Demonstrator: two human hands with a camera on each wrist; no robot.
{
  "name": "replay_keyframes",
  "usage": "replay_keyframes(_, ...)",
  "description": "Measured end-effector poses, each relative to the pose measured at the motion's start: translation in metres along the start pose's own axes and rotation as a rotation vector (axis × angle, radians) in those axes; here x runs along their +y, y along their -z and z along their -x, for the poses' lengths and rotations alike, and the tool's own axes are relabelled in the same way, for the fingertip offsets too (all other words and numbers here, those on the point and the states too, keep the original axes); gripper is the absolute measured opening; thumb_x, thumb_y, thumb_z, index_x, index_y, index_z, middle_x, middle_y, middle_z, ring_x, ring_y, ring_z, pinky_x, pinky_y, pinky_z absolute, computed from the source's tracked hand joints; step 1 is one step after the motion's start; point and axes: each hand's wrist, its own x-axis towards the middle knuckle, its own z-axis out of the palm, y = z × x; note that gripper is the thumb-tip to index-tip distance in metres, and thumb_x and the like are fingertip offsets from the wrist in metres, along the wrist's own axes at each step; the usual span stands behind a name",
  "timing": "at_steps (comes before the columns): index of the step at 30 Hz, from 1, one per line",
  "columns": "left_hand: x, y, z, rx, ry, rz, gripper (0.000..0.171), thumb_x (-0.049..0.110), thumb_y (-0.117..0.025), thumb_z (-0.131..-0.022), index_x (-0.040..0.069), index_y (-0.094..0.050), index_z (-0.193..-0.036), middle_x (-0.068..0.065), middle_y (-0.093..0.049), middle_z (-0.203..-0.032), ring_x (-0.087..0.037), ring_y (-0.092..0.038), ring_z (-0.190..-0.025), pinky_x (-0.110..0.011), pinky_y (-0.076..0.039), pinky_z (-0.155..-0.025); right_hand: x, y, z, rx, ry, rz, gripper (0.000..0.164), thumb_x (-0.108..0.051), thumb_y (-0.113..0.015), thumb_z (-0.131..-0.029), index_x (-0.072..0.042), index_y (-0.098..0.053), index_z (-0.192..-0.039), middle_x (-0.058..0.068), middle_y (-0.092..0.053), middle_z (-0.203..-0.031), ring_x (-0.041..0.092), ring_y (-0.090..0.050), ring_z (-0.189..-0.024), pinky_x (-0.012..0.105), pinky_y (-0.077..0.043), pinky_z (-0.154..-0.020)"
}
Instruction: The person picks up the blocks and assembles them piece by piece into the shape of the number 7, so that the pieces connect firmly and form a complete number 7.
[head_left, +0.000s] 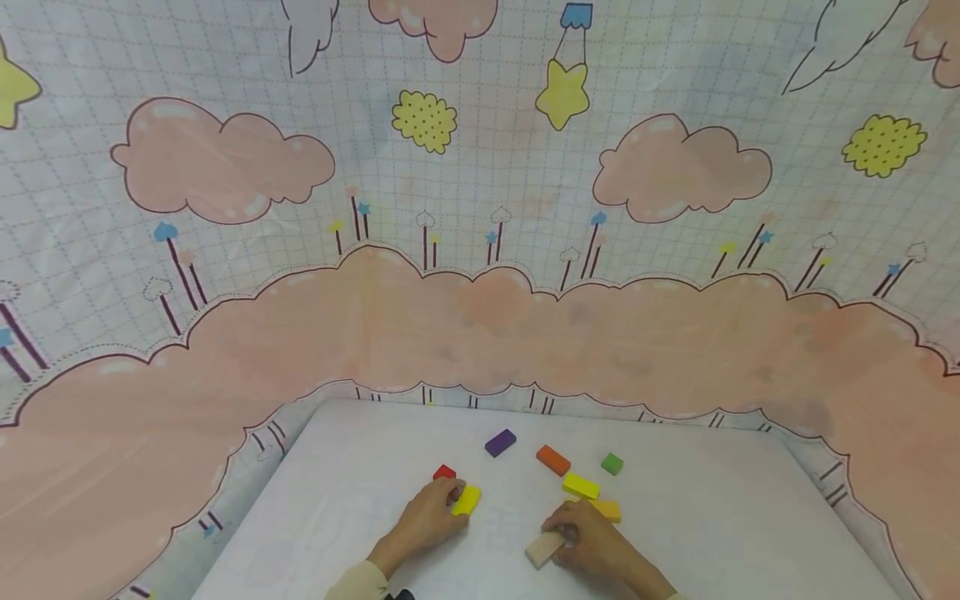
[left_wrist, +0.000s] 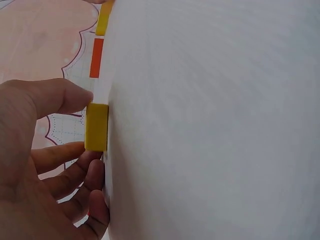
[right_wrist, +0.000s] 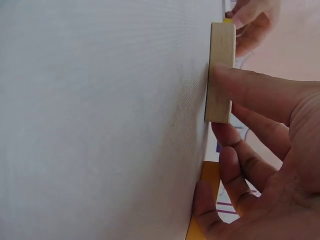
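Note:
On the white table, my left hand [head_left: 426,518] pinches a yellow block [head_left: 467,501] between thumb and fingers. The left wrist view shows the thumb at one end of this yellow block [left_wrist: 96,127] and a finger at the other. My right hand [head_left: 600,546] grips a plain wooden block [head_left: 543,550]. In the right wrist view, the thumb presses on the face of the wooden block [right_wrist: 220,95], with fingers behind it. Beyond the left fingers lies a red block [head_left: 444,472], partly hidden. An amber block [head_left: 607,511] lies just past the right hand, partly covered by it.
Further back on the table [head_left: 337,467] lie a purple block [head_left: 500,442], an orange block [head_left: 553,460], another yellow block [head_left: 581,486] and a small green block [head_left: 612,464]. A patterned cloth [head_left: 480,325] with clouds and stars rises behind the table.

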Motion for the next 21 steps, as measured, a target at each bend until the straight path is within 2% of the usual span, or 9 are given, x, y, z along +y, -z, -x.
replay_keyframes(4,-0.0010,-0.0003,-0.0002,-0.004,-0.005,0.012,0.048,0.019,-0.076,-0.079,0.005,-0.063,-0.122,-0.005,-0.065,-0.110,-0.021,-0.060,-0.098,-0.049,-0.051,-0.092,0.0009,0.0000,-0.0003,0.008,0.007,0.008,0.029,-0.012,-0.081,-0.076,-0.028,-0.071,-0.098,-0.006,-0.063,-0.111,0.023,-0.052,-0.107,0.057,-0.042,-0.102)
replay_keyframes(12,0.0003,-0.0001,0.0015,-0.002,-0.013,0.006,0.045,0.026,-0.079,-0.081,0.006,-0.065,-0.118,-0.005,-0.065,-0.107,-0.019,-0.058,-0.092,-0.048,-0.052,-0.092,0.0042,0.0020,-0.0011,0.010,0.016,-0.009,0.027,-0.016,-0.082,-0.076,-0.027,-0.071,-0.098,-0.006,-0.064,-0.110,0.022,-0.054,-0.107,0.058,-0.042,-0.102)
replay_keyframes(21,0.0026,0.0003,0.0027,0.012,-0.012,-0.007,0.038,0.021,-0.079,-0.081,0.006,-0.066,-0.113,-0.004,-0.064,-0.101,-0.017,-0.055,-0.088,-0.046,-0.052,-0.089,0.0067,0.0029,-0.0069,0.047,-0.045,-0.008,0.027,-0.021,-0.082,-0.078,-0.026,-0.071,-0.102,-0.003,-0.065,-0.111,0.020,-0.054,-0.104,0.058,-0.044,-0.101)
